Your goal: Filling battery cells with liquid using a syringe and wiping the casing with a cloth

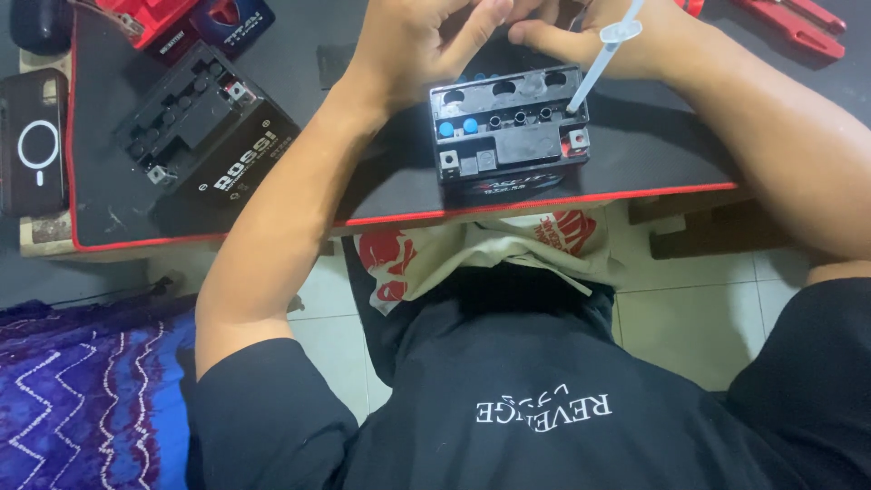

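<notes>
Head view, looking down over the person's own chest at a black mat with a red edge (pixel 544 201). A small black battery (pixel 510 127) stands upright near the mat's near edge, a row of filler holes along its top; the two at the left carry blue caps (pixel 458 127), the others are open. A clear plastic syringe (pixel 599 62) runs on a slant: its long axis goes from the rightmost open hole up and to the far right, tip low at the hole, flange high by the right hand (pixel 590 36). That hand is the nearer one to the syringe; its fingers curl together at the barrel's upper end, though whether they actually clamp it I cannot tell, as the frame crops them. The left hand (pixel 422 45) sits just beyond the battery's far-left corner, fingers bunched, thumb meeting the right thumb; nothing visible in it. Both hands lie far of the battery. A second, larger black battery (pixel 204 136) rests well apart at left.
</notes>
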